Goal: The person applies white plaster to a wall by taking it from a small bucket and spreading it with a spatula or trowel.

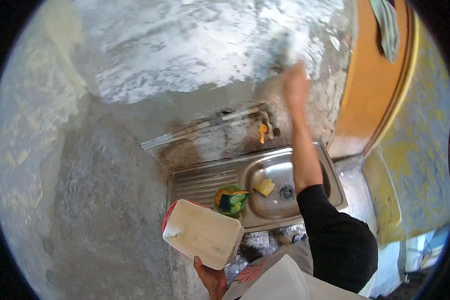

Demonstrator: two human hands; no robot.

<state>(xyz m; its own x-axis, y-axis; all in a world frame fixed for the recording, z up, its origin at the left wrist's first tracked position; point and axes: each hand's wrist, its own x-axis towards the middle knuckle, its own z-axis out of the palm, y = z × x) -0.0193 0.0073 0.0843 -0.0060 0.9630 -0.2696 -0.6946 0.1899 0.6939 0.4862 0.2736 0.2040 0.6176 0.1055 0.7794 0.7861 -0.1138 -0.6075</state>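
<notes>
Left hand (211,277) grips a cream tub (203,233) tilted up-left; right hand (295,84) presses a blurred tool (281,48) upright against the wall (185,45).

— Where is open room found around the raised right hand (296,86)?

— To its left, a wide stretch of rough wall (185,55) is left unobstructed. To its right, passage is closed off by the orange door (370,85), over whose top a cloth (387,25) is draped.

— And below it?

— The way down is narrowed by the tap (266,125) and its pipe (200,129), which project from the wall just above the sink (280,207). The basin is partly taken up by a yellow sponge (265,187); the drainboard edge is occupied by a green bowl (230,200).

— What is met lower left?

— The white container (203,233) gripped by the left hand (211,277) blocks the approach to the drainboard from below.
</notes>
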